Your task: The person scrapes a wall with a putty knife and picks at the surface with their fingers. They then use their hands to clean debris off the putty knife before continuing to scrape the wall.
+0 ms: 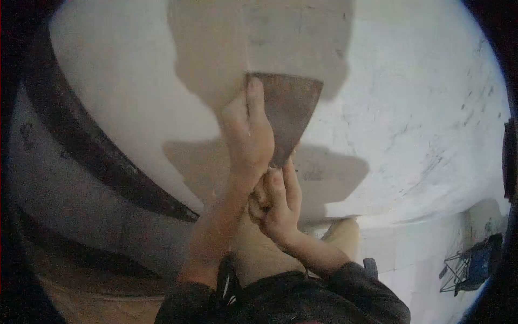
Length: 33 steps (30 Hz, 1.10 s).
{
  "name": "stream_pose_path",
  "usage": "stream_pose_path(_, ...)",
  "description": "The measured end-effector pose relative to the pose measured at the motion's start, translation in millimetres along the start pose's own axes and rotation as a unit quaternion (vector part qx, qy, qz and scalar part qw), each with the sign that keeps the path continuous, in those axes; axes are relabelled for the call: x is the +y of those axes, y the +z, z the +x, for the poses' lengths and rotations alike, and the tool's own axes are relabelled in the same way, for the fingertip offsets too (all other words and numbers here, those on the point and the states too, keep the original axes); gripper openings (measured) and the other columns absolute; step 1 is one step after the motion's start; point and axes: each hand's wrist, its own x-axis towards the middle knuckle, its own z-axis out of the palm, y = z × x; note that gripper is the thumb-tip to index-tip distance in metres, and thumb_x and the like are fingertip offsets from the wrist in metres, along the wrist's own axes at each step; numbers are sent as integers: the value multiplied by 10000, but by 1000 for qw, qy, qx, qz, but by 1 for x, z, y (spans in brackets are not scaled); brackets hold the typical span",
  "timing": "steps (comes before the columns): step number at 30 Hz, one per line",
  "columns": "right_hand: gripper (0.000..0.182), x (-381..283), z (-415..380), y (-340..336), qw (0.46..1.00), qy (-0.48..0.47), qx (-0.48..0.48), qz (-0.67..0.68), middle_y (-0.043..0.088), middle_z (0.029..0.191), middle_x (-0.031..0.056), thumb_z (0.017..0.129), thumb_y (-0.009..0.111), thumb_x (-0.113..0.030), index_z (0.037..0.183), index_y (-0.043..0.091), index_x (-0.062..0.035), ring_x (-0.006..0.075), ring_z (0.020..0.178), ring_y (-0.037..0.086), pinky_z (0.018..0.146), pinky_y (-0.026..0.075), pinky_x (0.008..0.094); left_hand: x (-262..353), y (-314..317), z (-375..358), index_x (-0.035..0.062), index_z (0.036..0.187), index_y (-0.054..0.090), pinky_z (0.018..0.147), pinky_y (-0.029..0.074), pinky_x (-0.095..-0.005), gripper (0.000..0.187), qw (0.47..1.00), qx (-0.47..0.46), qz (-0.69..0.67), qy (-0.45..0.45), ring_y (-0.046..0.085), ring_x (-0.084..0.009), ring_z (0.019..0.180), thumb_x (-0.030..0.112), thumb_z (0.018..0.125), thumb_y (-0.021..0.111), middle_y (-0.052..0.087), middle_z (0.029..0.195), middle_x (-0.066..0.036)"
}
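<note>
A wide, dark scraper [290, 108] with a flared blade lies against the pale wall surface, its broad edge pointing away from me. My left hand [248, 135] pinches the blade's left edge, the thumb on its face and the other fingers mostly hidden. Below it, my right hand [278, 208] is closed around the narrow end, where the handle is hidden in my fist. One finger of that hand stretches along the blade's right side.
Shadows of my head and arms fall on the scuffed pale wall [399, 124]. A dark curved band [102, 156] runs down the left. At the lower right, a dark folding chair or stand [475, 264] stands on the light floor [402, 251].
</note>
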Motion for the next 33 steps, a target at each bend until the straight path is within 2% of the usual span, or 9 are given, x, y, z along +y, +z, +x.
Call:
stream_pose_path(4,462,-3,8,7,997,-50,7,-50,423,675,10,982,361,-282,1391,237,-106,58,432,373,356,313,206,10,-1,10,-75,797,562,662,405,-371,462,994,-7,-59,-93,464,-207,649,298,984,363,543,671,-145)
stream_pose_path(5,459,-1,4,4,998,-37,17,-51,428,680,12,982,362,-274,1389,239,-100,58,434,379,355,314,205,6,-2,4,-78,865,580,746,417,-348,504,1000,7,5,-15,523,-209,746,383,963,399,598,770,-120)
stream_pose_path(8,446,1,-6,0,999,-18,20,-34,437,689,15,982,361,-256,1377,250,-83,58,440,395,352,312,203,-9,12,-3,-89,807,553,685,406,-376,476,994,84,25,63,486,-229,673,314,981,368,572,706,-146)
stream_pose_path(13,413,-6,-3,13,999,-18,24,-15,432,683,11,984,359,-246,1346,276,-67,60,438,397,351,308,202,11,-2,4,-71,762,554,635,405,-342,473,999,-7,-13,-53,454,-190,632,295,985,354,532,650,-117)
stream_pose_path(16,401,-10,6,13,1000,-20,5,-7,440,689,11,982,373,-249,1328,301,-62,54,447,398,355,316,199,1,2,-2,-70,757,548,633,401,-349,490,998,19,33,44,453,-191,632,321,982,357,528,648,-115)
stream_pose_path(22,398,-12,4,17,1000,-4,4,4,459,700,9,979,388,-243,1321,324,-51,37,467,396,367,320,190,18,-3,20,-69,753,547,634,399,-361,505,998,29,-35,-41,453,-198,630,353,971,377,519,633,-121)
stream_pose_path(27,429,-14,-5,16,998,13,16,57,471,722,10,981,384,-226,1377,291,-88,43,499,406,391,317,185,8,4,6,-72,734,535,622,393,-352,495,997,56,13,42,438,-181,630,333,970,377,504,622,-111)
stream_pose_path(30,428,-22,11,22,999,-36,-12,-11,478,744,10,983,373,-206,1390,282,-110,47,517,416,392,315,184,28,-1,22,-84,730,539,633,398,-359,503,998,34,-45,-31,447,-195,625,333,966,384,515,620,-121)
stream_pose_path(33,435,-14,-5,19,999,-9,33,28,487,758,10,981,386,-209,1386,285,-84,43,498,405,391,316,184,19,-1,9,-93,739,544,643,400,-363,507,995,39,84,28,452,-205,627,330,966,381,530,639,-134)
